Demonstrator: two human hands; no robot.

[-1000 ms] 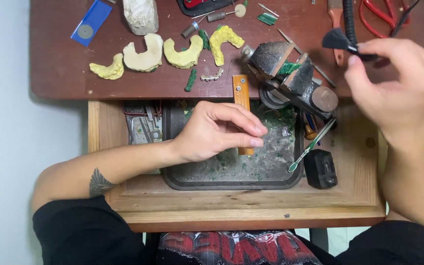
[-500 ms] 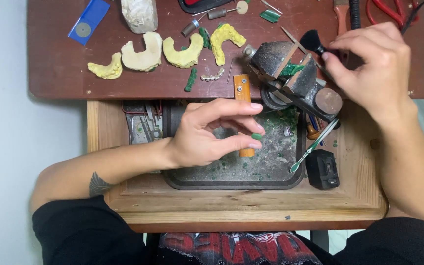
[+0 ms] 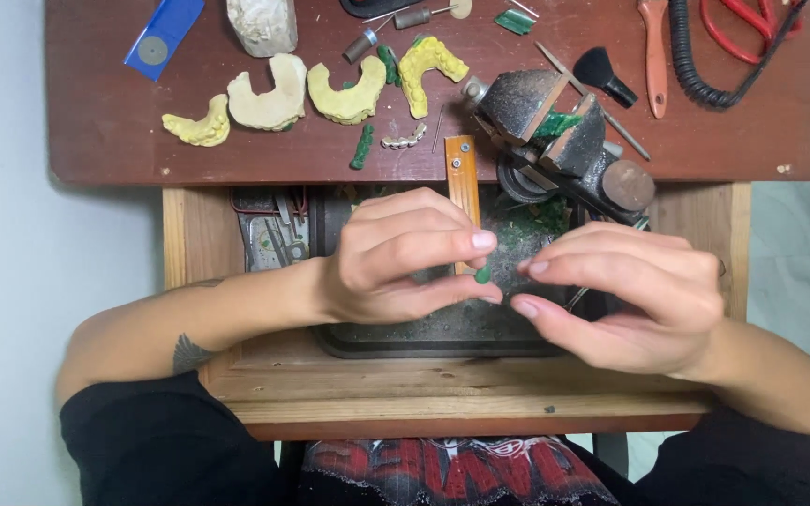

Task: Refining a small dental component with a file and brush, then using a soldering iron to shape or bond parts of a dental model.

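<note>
My left hand (image 3: 396,258) is over the dark tray (image 3: 424,342) in the open wooden drawer. It pinches a small green wax piece (image 3: 483,275) between thumb and fingertips. My right hand (image 3: 635,300) is just to its right, with fingers apart and the tips close to the green piece. Whether they touch it I cannot tell. It holds nothing that I can see. A small black brush (image 3: 602,73) lies on the red-brown tabletop behind the metal vise (image 3: 564,131).
Several yellow dental casts (image 3: 269,94) lie at the back left, with a blue card (image 3: 166,33) and a white block (image 3: 262,23). A wooden bench pin (image 3: 461,169) juts over the drawer. Red pliers (image 3: 742,28), a black coiled cord (image 3: 696,56) and an orange-handled tool (image 3: 653,47) lie at the back right.
My right hand has let go of the black brush, which now lies on the tabletop. It has come down over the tray beside my left hand, which has raised its fingertips with the green piece.
</note>
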